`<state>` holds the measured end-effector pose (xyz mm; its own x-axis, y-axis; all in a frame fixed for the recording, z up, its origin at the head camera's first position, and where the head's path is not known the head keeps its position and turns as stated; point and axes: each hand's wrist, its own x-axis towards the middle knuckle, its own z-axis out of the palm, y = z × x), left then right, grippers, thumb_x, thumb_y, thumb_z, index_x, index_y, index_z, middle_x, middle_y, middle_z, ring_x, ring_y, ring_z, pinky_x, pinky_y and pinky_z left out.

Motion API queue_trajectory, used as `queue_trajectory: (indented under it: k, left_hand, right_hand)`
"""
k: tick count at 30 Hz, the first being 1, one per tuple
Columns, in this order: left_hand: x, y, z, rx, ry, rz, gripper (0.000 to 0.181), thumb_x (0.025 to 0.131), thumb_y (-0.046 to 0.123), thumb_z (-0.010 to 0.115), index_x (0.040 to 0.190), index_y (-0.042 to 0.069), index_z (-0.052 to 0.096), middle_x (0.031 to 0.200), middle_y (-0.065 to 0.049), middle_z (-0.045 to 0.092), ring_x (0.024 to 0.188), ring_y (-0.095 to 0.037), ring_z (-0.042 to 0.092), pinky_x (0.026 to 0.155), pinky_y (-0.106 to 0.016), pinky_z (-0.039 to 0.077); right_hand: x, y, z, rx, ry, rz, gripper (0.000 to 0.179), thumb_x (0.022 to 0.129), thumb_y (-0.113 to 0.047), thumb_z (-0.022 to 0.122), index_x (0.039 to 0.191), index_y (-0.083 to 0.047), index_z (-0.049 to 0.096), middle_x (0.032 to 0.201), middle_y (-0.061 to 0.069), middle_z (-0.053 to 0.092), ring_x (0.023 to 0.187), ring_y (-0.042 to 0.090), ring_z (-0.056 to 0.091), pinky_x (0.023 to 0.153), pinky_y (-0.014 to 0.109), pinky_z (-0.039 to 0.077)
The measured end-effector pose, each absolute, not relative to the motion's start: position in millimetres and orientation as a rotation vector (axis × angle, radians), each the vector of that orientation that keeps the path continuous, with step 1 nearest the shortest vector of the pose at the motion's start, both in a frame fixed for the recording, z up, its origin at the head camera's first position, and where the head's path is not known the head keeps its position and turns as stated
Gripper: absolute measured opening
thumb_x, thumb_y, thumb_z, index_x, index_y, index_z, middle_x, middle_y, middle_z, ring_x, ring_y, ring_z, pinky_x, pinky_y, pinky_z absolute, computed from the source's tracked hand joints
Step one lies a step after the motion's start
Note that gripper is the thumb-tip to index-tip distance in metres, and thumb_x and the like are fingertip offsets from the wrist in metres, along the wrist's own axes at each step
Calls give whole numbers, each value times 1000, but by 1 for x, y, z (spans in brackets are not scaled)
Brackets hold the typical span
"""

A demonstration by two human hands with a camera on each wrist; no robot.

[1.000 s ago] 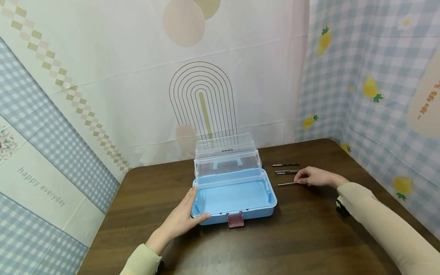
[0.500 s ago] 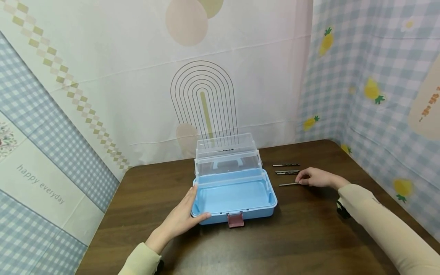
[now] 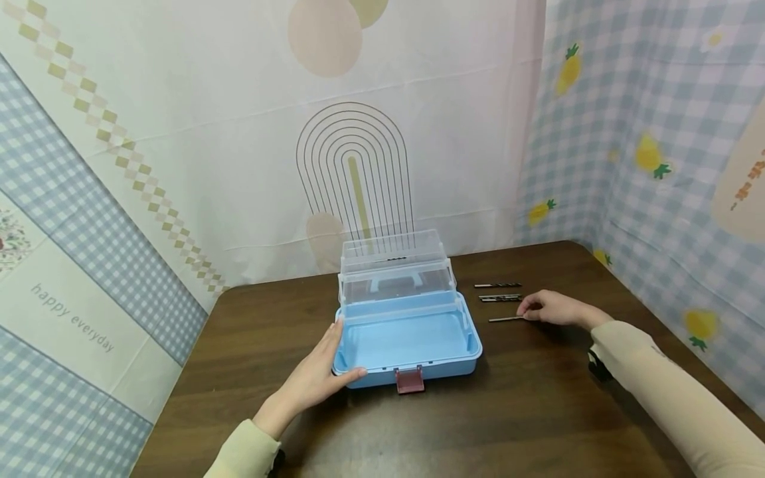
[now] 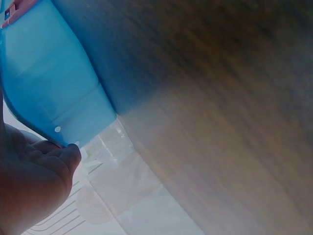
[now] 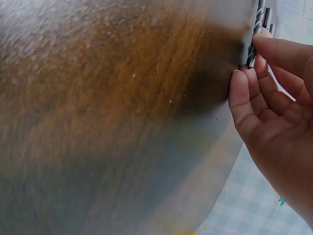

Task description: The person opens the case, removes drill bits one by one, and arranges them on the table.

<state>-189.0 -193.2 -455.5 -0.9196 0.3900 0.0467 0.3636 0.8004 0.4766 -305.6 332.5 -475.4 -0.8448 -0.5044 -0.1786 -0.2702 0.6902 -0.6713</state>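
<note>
A light blue toolbox (image 3: 406, 380) with its clear lid (image 3: 391, 245) raised stands mid-table. My left hand (image 3: 312, 375) rests against its left front corner, fingers straight along the side and thumb across the front rim. In the left wrist view, the curled edge of the left hand (image 4: 36, 176) lies by the blue wall. To the right of the box, my right hand (image 3: 556, 309) pinches one end of a drill bit (image 3: 505, 319) between thumb and fingers. Spiral flutes show on this drill bit (image 5: 259, 22) in the right wrist view.
Behind the held bit, several more drill bits lie on the table, including a single one (image 3: 498, 285) and a close group (image 3: 499, 298). Another drill bit (image 3: 397, 259) shows at the clear lid. A maroon latch (image 3: 410, 381) hangs at the box front. Patterned cloth (image 3: 263, 133) backs the table (image 3: 269, 312).
My right hand has shifted slightly to the right with the pinched drill bit. The left hand and the toolbox have stayed in place.
</note>
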Motion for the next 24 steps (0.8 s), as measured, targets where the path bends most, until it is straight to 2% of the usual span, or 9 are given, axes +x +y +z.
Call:
queue_trajectory:
  k: [10,24]
  left_hand:
    - [-189,-193,-455,615,2928,753,112,87,75,57,163,19,-2,168,-1,2,153,-20,6,120,-50,22]
    - [-189,-193,-457,612,2935,767,113,86,76,58,163,18,0,169,0,2,154,-22,9,119,-50,24]
  right_hand:
    - [-304,332,-474,-616,2582,-909,13,99,-9,61,105,-4,72,100,2,68,84,16,53,78,35,45]
    - [-304,332,-475,-570,2600,-904,12,98,-13,64,103,-6,72,99,1,67,84,17,53,78,37,44]
